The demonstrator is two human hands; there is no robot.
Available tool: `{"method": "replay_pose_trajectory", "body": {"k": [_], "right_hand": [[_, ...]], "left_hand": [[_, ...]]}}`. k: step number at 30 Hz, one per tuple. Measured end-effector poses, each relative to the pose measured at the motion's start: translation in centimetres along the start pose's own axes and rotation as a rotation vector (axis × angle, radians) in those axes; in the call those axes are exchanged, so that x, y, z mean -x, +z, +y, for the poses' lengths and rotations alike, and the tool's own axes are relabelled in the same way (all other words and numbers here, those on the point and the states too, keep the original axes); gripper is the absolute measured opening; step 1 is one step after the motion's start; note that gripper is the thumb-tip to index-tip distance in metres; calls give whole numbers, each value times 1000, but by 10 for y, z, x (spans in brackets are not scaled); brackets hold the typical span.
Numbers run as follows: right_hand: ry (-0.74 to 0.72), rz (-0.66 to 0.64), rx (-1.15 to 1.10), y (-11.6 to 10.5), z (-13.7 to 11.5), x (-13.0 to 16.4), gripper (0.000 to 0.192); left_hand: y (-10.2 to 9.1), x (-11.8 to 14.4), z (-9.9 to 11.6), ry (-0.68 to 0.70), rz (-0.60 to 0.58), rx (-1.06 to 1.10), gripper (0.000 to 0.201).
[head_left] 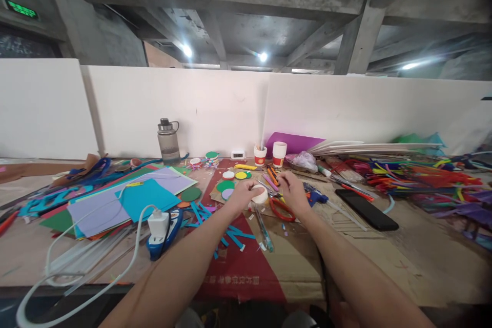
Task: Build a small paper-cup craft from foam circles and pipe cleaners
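Both forearms bare, reaching from lower frame toward centre. Left hand [243, 196] curled, fingers closed in a grip, knuckles up. Right hand [292, 188] beside it, fingers bent, pinching at the tips.

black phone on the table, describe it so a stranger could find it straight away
Start at the cardboard-covered table and look past the right hand toward the pile of coloured pipe cleaners. Between them lies the black phone, a flat, dark slab, the only plain black thing among bright scraps.

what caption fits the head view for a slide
Left hand grips a white tape roll while the right hand reaches beside it, above red scissors on a cluttered craft table.
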State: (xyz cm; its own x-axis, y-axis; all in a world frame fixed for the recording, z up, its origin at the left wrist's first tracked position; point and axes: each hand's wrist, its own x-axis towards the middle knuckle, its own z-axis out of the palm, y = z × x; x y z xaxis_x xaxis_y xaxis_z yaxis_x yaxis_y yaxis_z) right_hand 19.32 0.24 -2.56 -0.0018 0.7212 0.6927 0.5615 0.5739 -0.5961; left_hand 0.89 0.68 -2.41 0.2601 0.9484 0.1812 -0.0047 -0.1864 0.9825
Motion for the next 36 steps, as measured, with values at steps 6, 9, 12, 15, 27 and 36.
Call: {"method": "replay_pose_trajectory", "body": {"k": [6, 9, 12, 15, 27, 36], "right_hand": [[398, 310, -331, -13, 24, -15, 26], [427, 85, -490, -12, 24, -15, 31], [466, -461, -671, -12, 9, -7, 34], [415, -1152, -680, -19, -12, 1, 31], [170, -146, -352, 6, -7, 1, 29], [62, -203, -234, 4, 1, 6, 22]], "left_hand": [[-2, -5, 1, -52, 81, 263, 39], [-6, -7, 4, -27, 61, 352, 41], [-10, -9, 4, -16, 74, 418, 42], [-11, -11, 2, -15, 111, 443, 43], [-5, -13, -2, 78, 117, 278, 29], [3, -4, 1, 118, -38, 34, 19]]}}
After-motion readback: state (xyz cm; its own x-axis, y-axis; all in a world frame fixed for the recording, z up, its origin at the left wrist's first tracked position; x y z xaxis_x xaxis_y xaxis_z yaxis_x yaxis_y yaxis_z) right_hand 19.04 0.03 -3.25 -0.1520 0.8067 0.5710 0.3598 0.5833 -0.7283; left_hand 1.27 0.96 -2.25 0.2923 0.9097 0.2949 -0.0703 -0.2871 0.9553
